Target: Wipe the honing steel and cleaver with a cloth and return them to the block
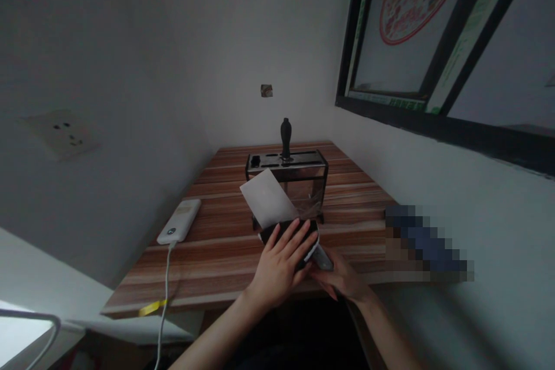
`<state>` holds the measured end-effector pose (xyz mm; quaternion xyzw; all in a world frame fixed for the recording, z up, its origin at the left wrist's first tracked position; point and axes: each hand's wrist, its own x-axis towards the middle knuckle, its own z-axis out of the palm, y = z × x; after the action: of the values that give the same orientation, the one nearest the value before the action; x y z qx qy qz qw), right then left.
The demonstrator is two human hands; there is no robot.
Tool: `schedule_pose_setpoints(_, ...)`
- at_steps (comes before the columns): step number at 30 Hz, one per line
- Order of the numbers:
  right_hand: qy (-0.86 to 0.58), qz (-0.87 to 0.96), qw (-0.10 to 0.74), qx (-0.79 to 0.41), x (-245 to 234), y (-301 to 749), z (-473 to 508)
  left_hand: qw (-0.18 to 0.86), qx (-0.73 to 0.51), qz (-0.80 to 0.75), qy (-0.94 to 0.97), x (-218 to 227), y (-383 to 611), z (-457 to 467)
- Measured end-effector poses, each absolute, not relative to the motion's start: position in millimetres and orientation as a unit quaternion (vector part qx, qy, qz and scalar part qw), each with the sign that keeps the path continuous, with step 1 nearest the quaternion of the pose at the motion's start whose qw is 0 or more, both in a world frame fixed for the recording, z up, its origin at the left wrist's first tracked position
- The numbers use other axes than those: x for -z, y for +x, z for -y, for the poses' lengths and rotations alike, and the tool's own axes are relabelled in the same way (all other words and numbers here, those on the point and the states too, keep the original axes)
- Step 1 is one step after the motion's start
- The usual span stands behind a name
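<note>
Black block (277,230) is located near the table (217,254) front edge, just before the knife rack (303,165); a pale blade (267,199) is angled out of it, far-left. It is pressed under the flat, unclenched left hand (281,260); its grey handle (323,257), near-right, is gripped by the right hand (342,277).

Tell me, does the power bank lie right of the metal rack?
No, the power bank lies on the table, left of the rack.

The left hand (281,260) hides most of the dark thing (271,230) beneath it, a pixelated patch (427,243) masks the desk's (217,243) right edge, and the framed picture (433,40) is cut off at the top.
</note>
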<state>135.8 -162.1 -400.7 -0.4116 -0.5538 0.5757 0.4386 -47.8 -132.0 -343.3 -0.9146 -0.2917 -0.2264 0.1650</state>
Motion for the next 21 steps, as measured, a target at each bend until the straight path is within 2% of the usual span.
schedule_pose_setpoints(21,-0.401,0.541,0.442,-0.592,394,133,164,0.163,0.248,0.327,-0.897,333,-54,116)
